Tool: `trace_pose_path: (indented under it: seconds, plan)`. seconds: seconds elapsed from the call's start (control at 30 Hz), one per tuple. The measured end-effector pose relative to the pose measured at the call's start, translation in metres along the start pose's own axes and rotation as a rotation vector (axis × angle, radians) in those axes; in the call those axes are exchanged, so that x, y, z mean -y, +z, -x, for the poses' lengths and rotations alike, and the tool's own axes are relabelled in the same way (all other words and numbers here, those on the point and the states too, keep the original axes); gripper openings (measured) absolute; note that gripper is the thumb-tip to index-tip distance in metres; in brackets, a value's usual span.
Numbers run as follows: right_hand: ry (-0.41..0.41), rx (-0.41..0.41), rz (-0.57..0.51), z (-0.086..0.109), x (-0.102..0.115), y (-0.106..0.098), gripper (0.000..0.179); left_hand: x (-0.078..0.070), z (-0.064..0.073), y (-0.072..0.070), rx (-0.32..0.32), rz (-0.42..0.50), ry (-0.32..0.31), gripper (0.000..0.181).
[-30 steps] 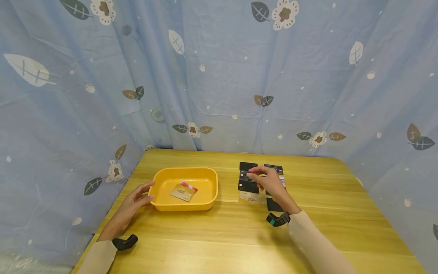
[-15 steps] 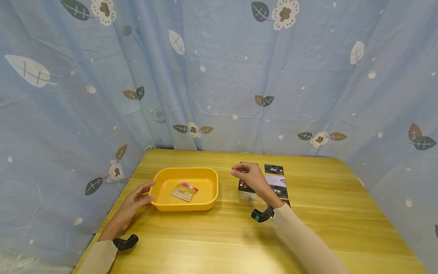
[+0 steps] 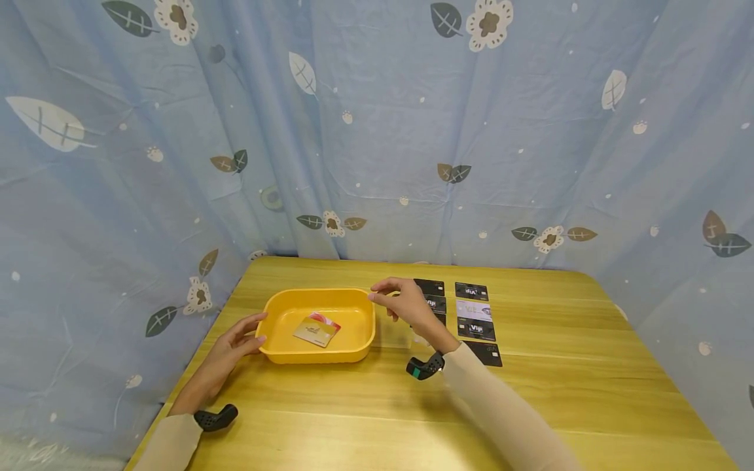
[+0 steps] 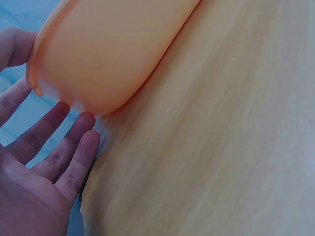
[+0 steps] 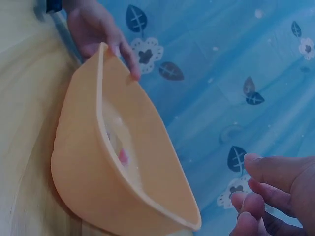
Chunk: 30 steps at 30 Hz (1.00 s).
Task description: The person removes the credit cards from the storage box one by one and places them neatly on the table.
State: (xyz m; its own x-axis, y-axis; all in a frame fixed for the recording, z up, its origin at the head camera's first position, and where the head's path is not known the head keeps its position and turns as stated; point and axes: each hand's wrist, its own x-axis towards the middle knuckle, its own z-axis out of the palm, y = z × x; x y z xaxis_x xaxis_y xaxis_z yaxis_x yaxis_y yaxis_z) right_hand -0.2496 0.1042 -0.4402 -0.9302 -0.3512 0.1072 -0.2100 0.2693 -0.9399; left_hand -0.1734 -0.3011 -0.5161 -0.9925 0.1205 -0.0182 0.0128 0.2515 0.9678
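A yellow plastic tray [image 3: 317, 357] stands on the left half of the table. A gold card [image 3: 314, 331] lies in it, partly over a red-and-white card [image 3: 326, 320]. My left hand [image 3: 230, 343] holds the tray's left rim; in the left wrist view, its lower fingers [image 4: 81, 135] are spread below the tray's outer wall. My right hand [image 3: 406, 304] hovers at the tray's right rim, fingertips overlapping it in the head view. In the right wrist view, the right hand [image 5: 280, 196] has loosely bent fingers, a gap below the thumb, and no card showing.
Two columns of cards lie right of the tray, mostly black, like the VIP card [image 3: 476, 329]; a pale one [image 3: 473, 309] is among them. My right forearm partly covers the left column. A blue patterned curtain [image 3: 377, 131] hangs behind the wooden table [image 3: 330, 418].
My right hand has moved left from above the left card column to the tray's right rim, uncovering more cards. My left hand and the tray have stayed put.
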Motion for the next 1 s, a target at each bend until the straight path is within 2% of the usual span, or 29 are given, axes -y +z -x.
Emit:
trace_pose_path:
  seconds: [0.23,0.5,0.63,1.0]
  plan:
    - [0.001,0.035,-0.017,-0.007,0.002,0.019,0.033,0.0,0.0,0.0,0.001,0.002,-0.003,0.063]
    - [0.014,0.05,-0.026,-0.014,0.002,0.042,0.022,-0.001,0.001,0.001,-0.007,-0.006,-0.015,0.063]
    - [0.019,0.076,-0.023,-0.015,0.003,0.052,0.025,-0.002,0.001,0.001,-0.002,-0.004,-0.009,0.063]
    - [0.044,0.113,0.045,-0.018,0.002,0.073,0.026,0.0,0.001,0.0,-0.003,-0.01,-0.001,0.063]
